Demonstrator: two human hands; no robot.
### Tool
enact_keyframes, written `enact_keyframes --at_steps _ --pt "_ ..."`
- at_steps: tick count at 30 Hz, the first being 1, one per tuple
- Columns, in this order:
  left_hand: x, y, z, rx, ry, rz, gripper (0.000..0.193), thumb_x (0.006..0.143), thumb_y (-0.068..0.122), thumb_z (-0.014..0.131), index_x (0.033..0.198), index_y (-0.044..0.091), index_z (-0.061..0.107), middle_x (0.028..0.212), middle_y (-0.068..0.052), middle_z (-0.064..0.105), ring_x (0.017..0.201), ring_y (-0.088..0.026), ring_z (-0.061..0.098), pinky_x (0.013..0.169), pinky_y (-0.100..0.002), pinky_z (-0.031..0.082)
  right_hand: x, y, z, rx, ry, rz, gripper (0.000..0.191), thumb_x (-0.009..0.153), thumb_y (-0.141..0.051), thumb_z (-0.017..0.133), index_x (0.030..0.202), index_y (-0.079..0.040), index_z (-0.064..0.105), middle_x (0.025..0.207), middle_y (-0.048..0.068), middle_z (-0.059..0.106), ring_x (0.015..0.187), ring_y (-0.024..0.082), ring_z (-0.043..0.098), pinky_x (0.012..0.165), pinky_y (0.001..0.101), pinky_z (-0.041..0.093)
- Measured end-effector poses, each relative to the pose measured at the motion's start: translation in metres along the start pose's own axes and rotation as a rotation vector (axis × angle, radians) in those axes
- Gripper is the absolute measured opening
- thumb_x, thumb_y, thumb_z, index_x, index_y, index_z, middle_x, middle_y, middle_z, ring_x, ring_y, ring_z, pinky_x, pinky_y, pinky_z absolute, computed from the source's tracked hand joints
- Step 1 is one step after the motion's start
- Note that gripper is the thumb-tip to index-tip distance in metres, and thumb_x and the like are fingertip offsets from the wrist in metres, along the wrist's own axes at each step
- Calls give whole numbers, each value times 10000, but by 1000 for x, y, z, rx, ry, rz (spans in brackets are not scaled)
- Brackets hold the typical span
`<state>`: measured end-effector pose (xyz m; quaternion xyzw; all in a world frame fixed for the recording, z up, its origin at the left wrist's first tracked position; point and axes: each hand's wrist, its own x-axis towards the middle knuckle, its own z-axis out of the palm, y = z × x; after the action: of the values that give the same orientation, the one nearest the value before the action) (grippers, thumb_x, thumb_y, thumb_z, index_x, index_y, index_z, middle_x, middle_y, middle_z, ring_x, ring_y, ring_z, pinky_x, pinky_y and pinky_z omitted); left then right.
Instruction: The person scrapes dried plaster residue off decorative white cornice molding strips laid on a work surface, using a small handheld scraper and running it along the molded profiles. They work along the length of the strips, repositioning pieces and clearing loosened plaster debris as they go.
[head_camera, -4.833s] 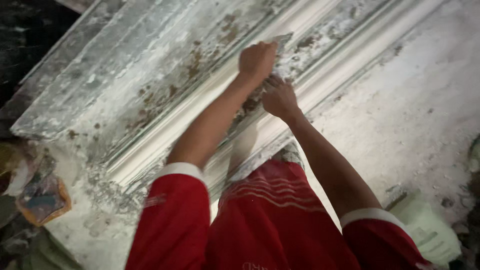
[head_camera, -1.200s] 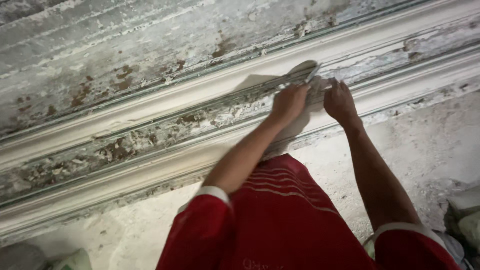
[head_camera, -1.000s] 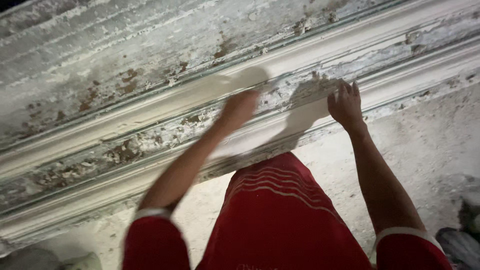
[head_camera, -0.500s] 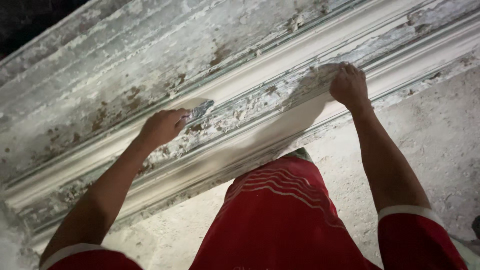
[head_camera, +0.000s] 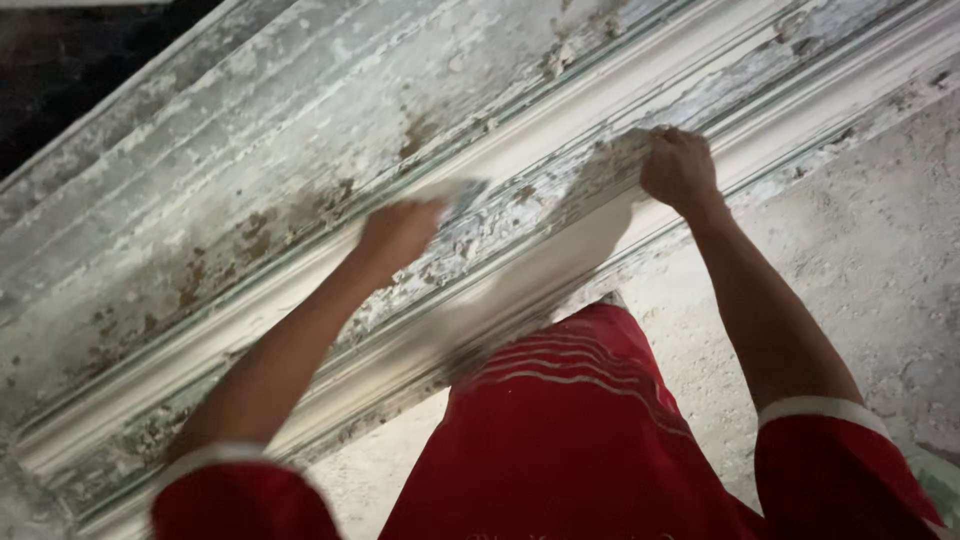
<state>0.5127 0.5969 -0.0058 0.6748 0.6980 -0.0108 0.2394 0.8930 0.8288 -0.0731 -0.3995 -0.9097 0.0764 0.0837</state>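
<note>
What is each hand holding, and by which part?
The left hand grips a small flat blade by its near end, blurred. The right hand holds nothing, just resting on the moulding.

Single view, head-mounted, looking steeply down past the red shirt (head_camera: 570, 440) and along both forearms. Close range: the long white moulding (head_camera: 560, 150) crosses the frame diagonally, lower left to upper right, tilted with the head. Dusty floor (head_camera: 850, 260) fills the right side. No second view shares the scene.
</note>
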Motion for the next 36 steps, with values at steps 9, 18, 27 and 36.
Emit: enact_keyframes --at_steps 9,18,27,36 --pt "40 18 3 -7 49 -31 289 1015 235 560 1259 226 715 899 -153 739 758 -361 697 692 -513 548 2 7 14 36 25 10 375 961 -215 531 1196 30 691 1244 253 661 1141 417 621 1013 612 426" --pt "264 205 4 -217 0 -37 437 1139 340 490 852 123 738 768 -117 751 722 -302 751 778 -455 574 -2 23 -10 89 -173 2 365 859 -271 616 1146 -60 695 1287 175 629 1232 370 529 1004 711 312" --pt "136 154 -6 -230 188 28 352 1017 216 594 1351 118 640 1046 -150 731 830 -316 715 689 -456 581 17 159 -10 -117 29 -167 466 1023 -290 546 1362 28 582 1565 289 493 1415 494 397 1128 653 318" --pt "102 165 60 -332 178 -276 332 1044 192 559 1369 205 625 1144 -174 731 775 -241 716 587 -342 599 31 169 -25 74 -105 8 495 1018 -274 509 1359 78 580 1449 267 555 1407 425 474 1163 713 298"
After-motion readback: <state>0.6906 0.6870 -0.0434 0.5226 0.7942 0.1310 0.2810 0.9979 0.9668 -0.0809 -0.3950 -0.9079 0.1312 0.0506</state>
